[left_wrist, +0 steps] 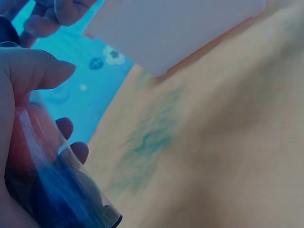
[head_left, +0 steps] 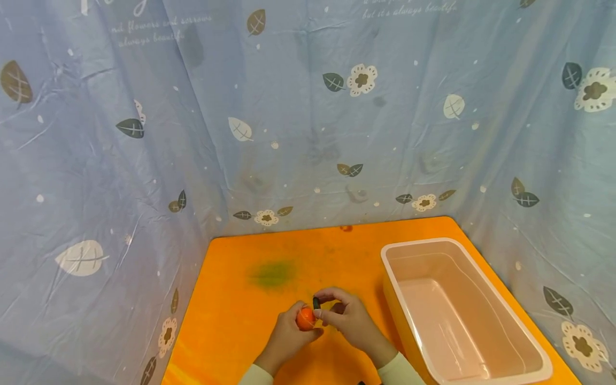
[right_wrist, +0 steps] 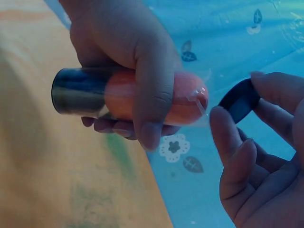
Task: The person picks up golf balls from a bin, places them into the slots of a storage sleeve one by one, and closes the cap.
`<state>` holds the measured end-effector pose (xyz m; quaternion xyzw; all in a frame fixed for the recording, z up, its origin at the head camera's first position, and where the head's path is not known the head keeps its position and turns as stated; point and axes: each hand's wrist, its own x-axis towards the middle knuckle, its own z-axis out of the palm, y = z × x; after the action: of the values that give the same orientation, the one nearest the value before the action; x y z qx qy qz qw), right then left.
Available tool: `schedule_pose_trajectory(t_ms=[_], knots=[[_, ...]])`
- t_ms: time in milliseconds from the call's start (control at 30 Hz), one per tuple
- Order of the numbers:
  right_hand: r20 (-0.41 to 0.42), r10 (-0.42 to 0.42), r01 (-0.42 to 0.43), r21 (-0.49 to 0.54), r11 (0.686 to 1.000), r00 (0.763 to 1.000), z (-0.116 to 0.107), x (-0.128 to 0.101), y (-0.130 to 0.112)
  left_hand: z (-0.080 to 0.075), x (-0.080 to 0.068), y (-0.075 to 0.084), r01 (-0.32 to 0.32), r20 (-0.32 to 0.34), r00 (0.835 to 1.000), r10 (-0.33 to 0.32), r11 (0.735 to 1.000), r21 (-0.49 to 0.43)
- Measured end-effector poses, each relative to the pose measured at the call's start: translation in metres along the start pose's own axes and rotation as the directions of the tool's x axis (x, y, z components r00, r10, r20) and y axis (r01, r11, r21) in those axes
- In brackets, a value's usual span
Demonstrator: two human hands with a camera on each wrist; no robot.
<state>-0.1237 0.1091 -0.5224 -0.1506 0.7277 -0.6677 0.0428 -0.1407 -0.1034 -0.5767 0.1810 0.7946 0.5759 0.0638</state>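
Around me hangs a pale blue cloth backdrop (head_left: 308,107) printed with leaves and flowers, closing in the back and both sides. Below it lies the orange tabletop (head_left: 231,321), which carries a smudged green stain (head_left: 272,273) a little beyond my hands.

At my right stands a long white rectangular plastic tub (head_left: 510,321) with an orange outer wall — nothing shows inside it, only its bare pale floor. It sits just beside my right forearm.

My 2 hands meet over the near middle of the table. My left hand (head_left: 287,337) is wrapped around a small clear plastic tube (right_wrist: 128,95), thumb over the top and fingers curled beneath, holding it on its side above the tabletop. Inside the tube are 2 round pieces: an orange ball (right_wrist: 156,97) towards the open mouth and a dark blue one (right_wrist: 78,90) at the closed end. The 2 appear to touch, though the tube's glare makes that hard to judge.

My right hand (head_left: 348,318) pinches a small dark blue round cap (right_wrist: 240,99) between thumb and fingertips, just beside the tube's open mouth — near, but apart from it.
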Motion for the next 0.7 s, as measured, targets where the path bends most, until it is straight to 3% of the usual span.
schedule_pose_trajectory(t_ms=[433,700], knots=[[0.081,0.0,0.007,-0.09,0.996,0.997,0.0028,0.0001,-0.0021,0.0039,0.0002,-0.0049,-0.058,0.045,0.997,0.058,0.998,0.001],[0.074,0.001,0.016,-0.218,0.976,0.997,0.0053,-0.0004,-0.0022,0.0043,-0.0004,-0.004,-0.026,0.097,0.995,0.028,0.999,-0.03]])
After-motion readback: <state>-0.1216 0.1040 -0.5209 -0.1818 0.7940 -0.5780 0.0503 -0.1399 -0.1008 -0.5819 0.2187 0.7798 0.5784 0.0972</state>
